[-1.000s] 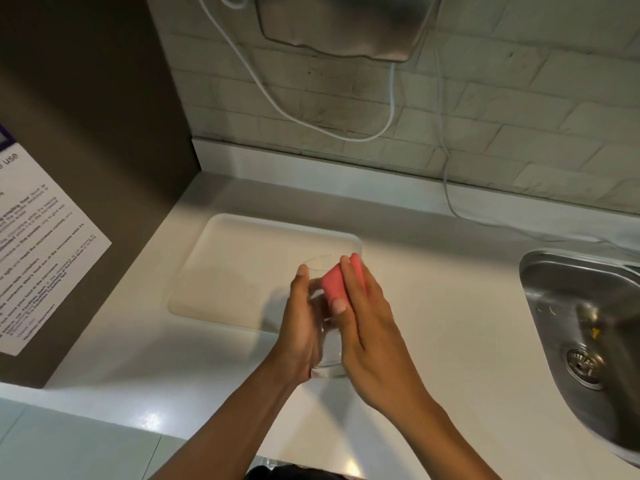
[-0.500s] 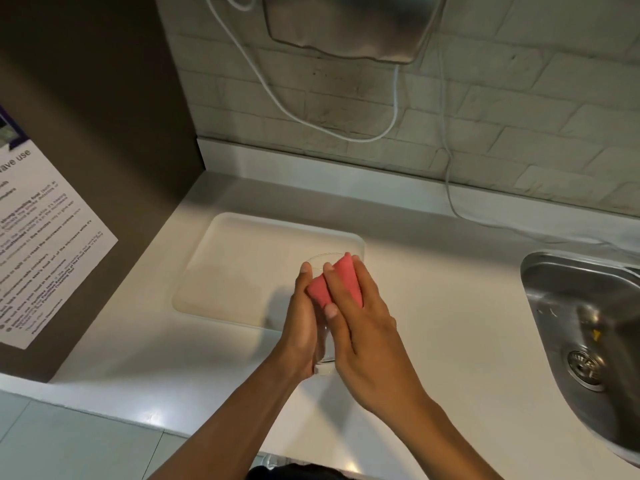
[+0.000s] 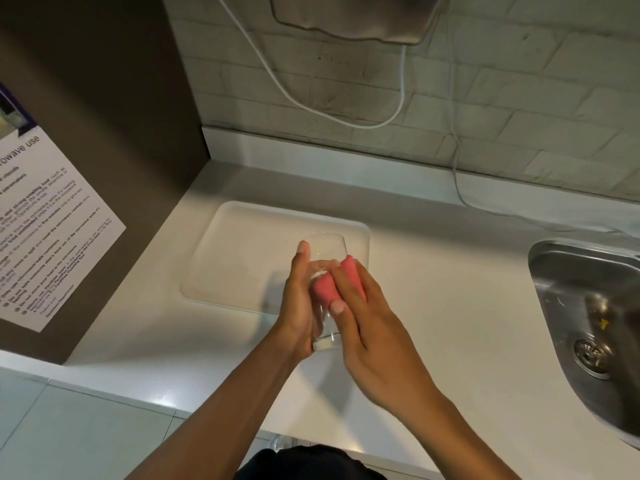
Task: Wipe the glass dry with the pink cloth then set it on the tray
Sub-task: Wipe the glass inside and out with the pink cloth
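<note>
A clear drinking glass [image 3: 327, 249] is held tilted above the white counter, mouth pointing away from me over the near right corner of the white tray [image 3: 242, 244]. My left hand [image 3: 298, 303] grips the glass along its left side. My right hand [image 3: 367, 327] presses a folded pink cloth [image 3: 325, 287] against the right side and middle of the glass, fingers laid over the cloth. The thick base of the glass shows between both palms.
A steel sink [image 3: 588, 317] is set into the counter at the right. A brown panel with a printed notice [image 3: 45, 220] stands at the left. White cables [image 3: 457, 174] hang down the tiled wall from a steel appliance [image 3: 349, 15] overhead.
The cloth under my right hand has slid from the rim toward the middle of the glass, leaving the rim uncovered. Both hands and the glass stay over the tray's near corner.
</note>
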